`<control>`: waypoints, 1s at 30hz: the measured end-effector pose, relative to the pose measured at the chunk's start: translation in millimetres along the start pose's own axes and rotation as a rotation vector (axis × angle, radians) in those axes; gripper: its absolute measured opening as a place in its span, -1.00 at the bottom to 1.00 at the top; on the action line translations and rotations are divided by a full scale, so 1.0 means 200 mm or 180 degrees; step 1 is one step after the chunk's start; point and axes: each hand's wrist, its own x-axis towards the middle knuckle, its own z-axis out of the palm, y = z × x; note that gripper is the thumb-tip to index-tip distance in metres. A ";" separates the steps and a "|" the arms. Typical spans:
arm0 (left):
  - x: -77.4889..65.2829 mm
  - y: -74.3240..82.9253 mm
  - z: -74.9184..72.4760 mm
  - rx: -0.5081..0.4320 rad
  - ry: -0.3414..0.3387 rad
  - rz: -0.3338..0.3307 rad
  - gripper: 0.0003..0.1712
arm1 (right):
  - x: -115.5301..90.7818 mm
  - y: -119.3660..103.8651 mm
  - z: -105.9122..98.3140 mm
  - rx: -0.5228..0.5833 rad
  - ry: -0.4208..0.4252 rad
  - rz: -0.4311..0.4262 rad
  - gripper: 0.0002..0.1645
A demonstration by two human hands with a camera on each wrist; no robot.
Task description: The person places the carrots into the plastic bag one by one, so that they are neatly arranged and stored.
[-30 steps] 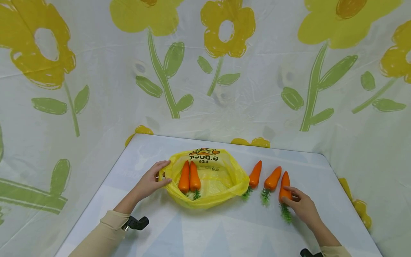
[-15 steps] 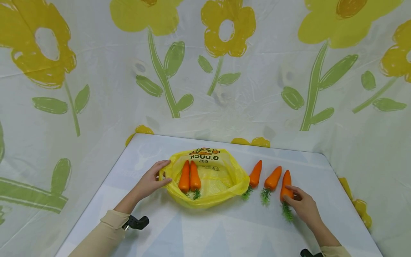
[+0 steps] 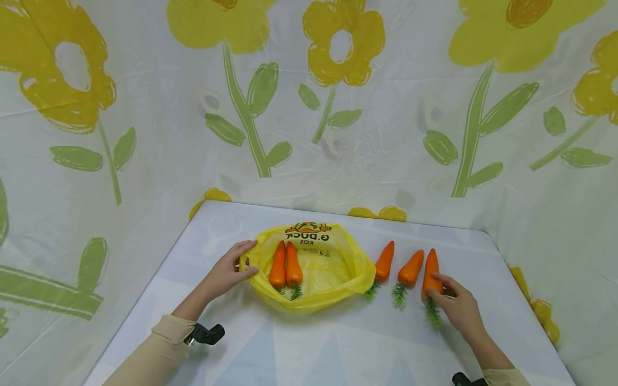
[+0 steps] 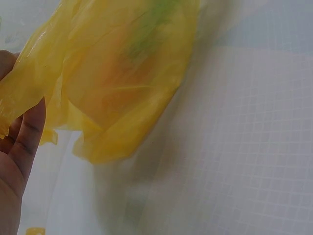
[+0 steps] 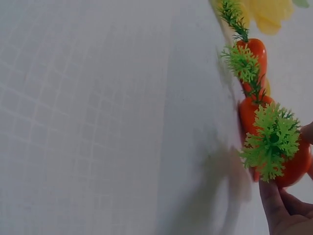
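Note:
A yellow plastic bag (image 3: pixel 338 292) lies with its mouth spread wide on the table. My left hand (image 3: pixel 229 271) grips the bag's left edge; the left wrist view has its fingers at the yellow plastic (image 4: pixel 127 98). Inside the bag, two orange toy carrots (image 3: pixel 292 265) lie side by side with their green tops toward me. My right hand (image 3: pixel 458 305) pinches another carrot (image 3: pixel 431 268) around its thick end, thumb on one side and fingers on the other. In the right wrist view, that carrot's leafy top (image 5: pixel 273 142) faces the camera.
Two more carrots, one beside the bag (image 3: pixel 384 262) and one in the middle (image 3: pixel 410 268), lie between the bag and my right hand. A white table (image 3: pixel 289 348) spreads beneath. Behind it hangs a flower-printed curtain (image 3: pixel 386 145).
The carrot in my right hand has shifted slightly away from me and now stands more upright in the head view. My left hand and the bag stay as they were.

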 end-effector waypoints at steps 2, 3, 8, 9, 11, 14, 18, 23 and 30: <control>0.00 0.00 0.00 0.0019 0.0000 -0.0008 -0.20 | 0.00 -0.01 0.00 0.0021 0.0006 -0.0017 -0.23; 0.00 -0.01 0.00 0.0026 -0.0002 -0.0018 -0.19 | -0.01 -0.01 0.00 0.0026 0.0009 -0.0027 -0.24; 0.00 -0.01 0.00 0.0068 -0.0002 -0.0025 -0.18 | -0.01 -0.02 0.00 0.0037 0.0059 -0.0105 -0.26; 0.00 -0.01 0.00 0.0070 -0.0001 -0.0026 -0.18 | -0.01 -0.02 0.01 0.0045 0.0074 -0.0117 -0.27; 0.00 -0.01 0.00 0.0071 0.0003 -0.0019 -0.18 | -0.01 -0.02 0.01 0.0063 0.0091 -0.0139 -0.27; 0.00 -0.01 0.00 0.0067 0.0009 -0.0019 -0.19 | -0.01 -0.02 0.02 0.0084 0.0131 -0.0164 -0.28; -0.01 -0.01 0.00 0.0040 0.0014 -0.0015 -0.20 | 0.00 -0.02 0.03 0.0065 0.0190 -0.0202 -0.29; -0.01 0.00 0.00 -0.0028 0.0015 0.0003 -0.20 | 0.00 -0.02 0.04 0.0071 0.0215 -0.0255 -0.30; -0.01 -0.01 0.00 -0.0027 0.0013 0.0005 -0.20 | -0.01 -0.05 0.05 0.0144 0.0259 -0.0398 -0.34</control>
